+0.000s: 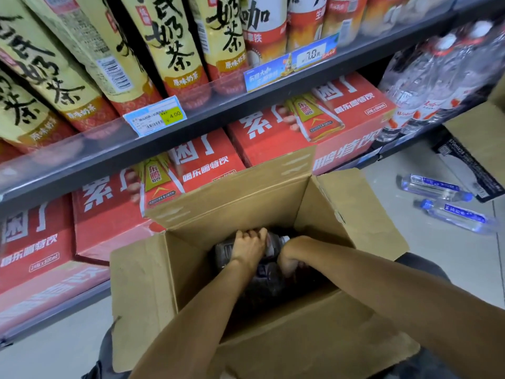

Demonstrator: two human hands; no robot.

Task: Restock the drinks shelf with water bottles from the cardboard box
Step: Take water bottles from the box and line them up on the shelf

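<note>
An open cardboard box [196, 269] stands on the floor in front of the shelves, flaps spread. Both my hands reach down into it. My left hand [248, 246] grips a clear water bottle [273, 242] with a white cap, lying on its side near the top of the box. My right hand [291, 258] is curled round another bottle deeper in the dark interior; that bottle is mostly hidden. More bottles [265, 277] lie below. Large water bottles [426, 86] stand on the lower shelf at the right.
Red drink cartons [314, 124] fill the lower shelf behind the box. Milk tea bottles [169, 45] line the grey upper shelf [207, 110]. Two blue-capped water bottles [437, 187] lie on the floor at the right, beside another cardboard box [475, 149].
</note>
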